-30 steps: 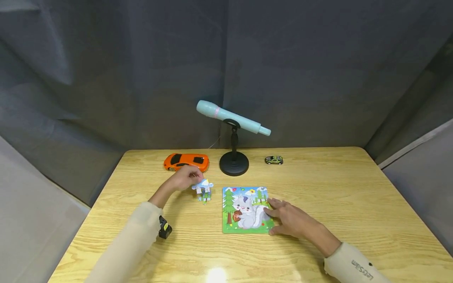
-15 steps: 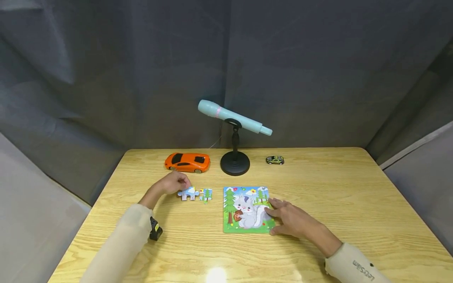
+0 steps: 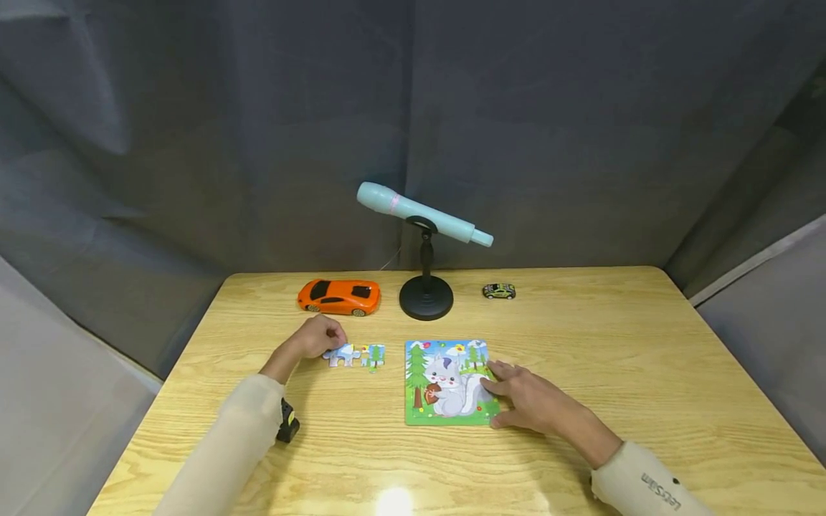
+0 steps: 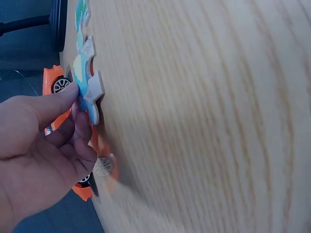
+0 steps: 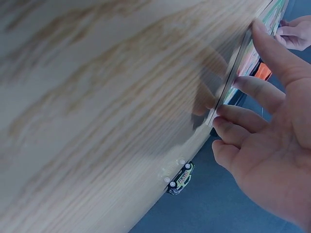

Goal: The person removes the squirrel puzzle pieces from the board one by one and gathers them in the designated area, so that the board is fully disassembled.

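Note:
My left hand [image 3: 314, 337] pinches a blue-and-white jigsaw piece [image 3: 342, 355] low at the tabletop; in the left wrist view, the thumb and fingers close on one end of that piece [image 4: 82, 73]. Just right of it lies a second jigsaw piece [image 3: 375, 355] with a green tree; whether the two interlock I cannot tell. A square squirrel puzzle [image 3: 445, 383] lies flat in the middle of the table. My right hand [image 3: 530, 401] rests at its right edge with fingers spread; the right wrist view shows the thumb and fingertips touching the puzzle's rim.
Behind the left hand stands an orange toy car [image 3: 339, 297]. A light-blue microphone [image 3: 426, 215] sits on a black stand [image 3: 426, 297] at the back, with a small green-and-black toy car [image 3: 499, 291] to its right. Dark curtain [image 3: 548, 143] hangs beyond the table [image 3: 613, 344].
My left hand has moved left and toward me, carrying its jigsaw piece from over the tree piece down to that piece's left side. The right hand and the squirrel puzzle have stayed put.

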Action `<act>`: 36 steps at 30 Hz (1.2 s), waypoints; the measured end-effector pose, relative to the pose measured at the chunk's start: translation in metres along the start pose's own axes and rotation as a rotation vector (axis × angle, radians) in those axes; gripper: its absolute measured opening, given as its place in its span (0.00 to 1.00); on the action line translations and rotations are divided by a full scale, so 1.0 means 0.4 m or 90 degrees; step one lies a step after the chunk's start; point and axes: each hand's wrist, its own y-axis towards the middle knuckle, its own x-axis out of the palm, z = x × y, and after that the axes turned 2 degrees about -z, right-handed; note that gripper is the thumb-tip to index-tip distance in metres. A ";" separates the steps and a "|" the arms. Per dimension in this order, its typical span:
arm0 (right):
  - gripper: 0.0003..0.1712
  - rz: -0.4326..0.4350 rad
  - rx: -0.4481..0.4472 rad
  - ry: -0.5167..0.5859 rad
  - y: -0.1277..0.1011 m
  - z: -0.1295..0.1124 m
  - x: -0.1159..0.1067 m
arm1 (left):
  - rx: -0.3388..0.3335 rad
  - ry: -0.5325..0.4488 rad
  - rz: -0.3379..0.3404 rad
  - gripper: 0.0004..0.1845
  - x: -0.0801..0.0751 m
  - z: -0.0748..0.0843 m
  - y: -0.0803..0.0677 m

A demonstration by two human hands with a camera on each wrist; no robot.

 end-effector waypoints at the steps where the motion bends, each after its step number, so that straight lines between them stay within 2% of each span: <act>1: 0.39 0.000 0.001 0.000 0.000 0.000 0.000 | -0.001 0.000 0.003 0.06 0.000 0.002 -0.001; 4: 0.39 0.001 0.003 0.000 0.000 -0.001 0.000 | 0.010 0.008 0.011 0.06 -0.003 0.006 -0.002; 8: 0.39 0.001 0.005 0.003 0.001 -0.002 -0.001 | 0.046 0.024 0.024 0.05 -0.009 0.015 0.005; 14: 0.39 -0.002 0.010 0.007 -0.001 -0.003 -0.001 | 0.090 0.004 0.030 0.03 0.003 0.067 0.016; 19: 0.39 -0.002 0.007 0.008 -0.003 -0.002 -0.002 | 0.111 -0.026 0.025 0.04 0.029 0.121 0.028; 27: 0.39 0.002 0.003 0.004 -0.004 0.001 0.003 | 0.124 -0.090 -0.014 0.09 0.081 0.192 0.049; 33: 0.39 0.001 0.004 0.000 -0.002 0.001 0.004 | 0.156 -0.077 -0.054 0.10 0.133 0.230 0.059; 36: 0.39 0.000 0.005 -0.001 -0.002 0.001 0.002 | 0.147 -0.052 -0.066 0.11 0.158 0.247 0.063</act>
